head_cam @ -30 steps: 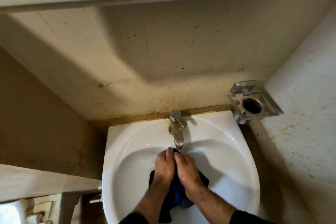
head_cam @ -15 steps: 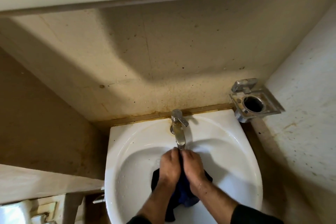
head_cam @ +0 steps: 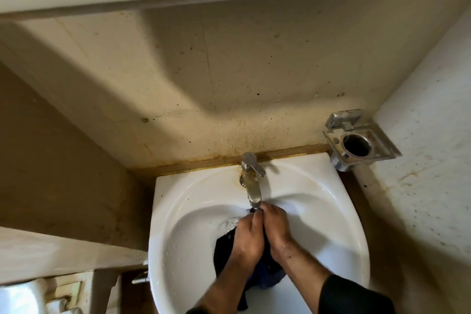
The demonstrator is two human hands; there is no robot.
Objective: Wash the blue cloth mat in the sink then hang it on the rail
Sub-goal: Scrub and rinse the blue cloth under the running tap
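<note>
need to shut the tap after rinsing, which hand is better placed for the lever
Probably the right hand: the tap lever points to its side. Both hands, left hand too, grip the blue cloth mat under the spout.

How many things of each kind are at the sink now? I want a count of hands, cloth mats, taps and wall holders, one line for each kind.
Hands: 2 (left hand, right hand)
Blue cloth mat: 1
Tap: 1
Metal wall holder: 1
Total: 5

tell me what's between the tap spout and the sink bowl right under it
In the head view, both hands, left hand and right hand, gripping the blue cloth mat beneath the tap, over the sink.
</note>
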